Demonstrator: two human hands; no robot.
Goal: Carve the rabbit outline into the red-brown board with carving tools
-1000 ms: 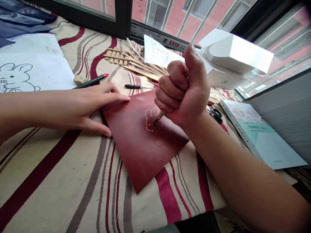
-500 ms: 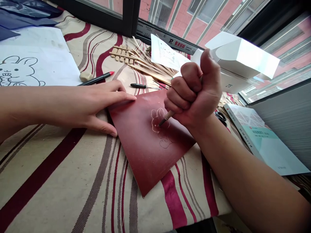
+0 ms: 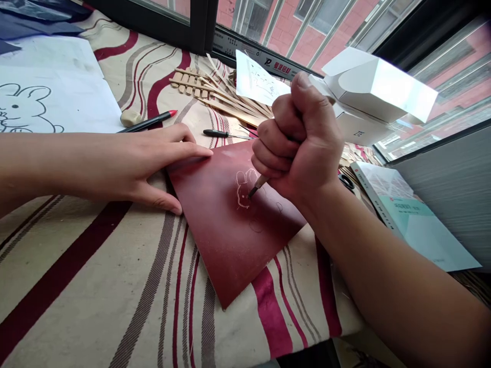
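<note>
A dark red board (image 3: 226, 255) lies at an angle on the striped cloth. Pale carved lines on it form a rabbit's head (image 3: 240, 197), and fainter drawn curves show below. My right hand (image 3: 297, 138) is wrapped in a fist, thumb up, around a carving tool (image 3: 261, 182). The tool slants down, its dark tip at the rabbit's face; most of its handle is hidden in my fist. My left hand (image 3: 153, 168) lies with thumb and forefinger spread, their tips touching the board's upper left edge.
Behind the board lie a thin black-handled tool (image 3: 217, 133), a black marker (image 3: 149, 121), a pale eraser-like lump (image 3: 131, 118) and wooden strips (image 3: 230, 102). A rabbit drawing (image 3: 76, 66) sits at left. White boxes (image 3: 364, 87), scissors (image 3: 346, 181) and a book (image 3: 406, 214) are at right.
The whole view has shifted slightly. My right fist has turned and moved a little left, its tool tip staying at the rabbit's face. My left hand keeps its place on the board.
</note>
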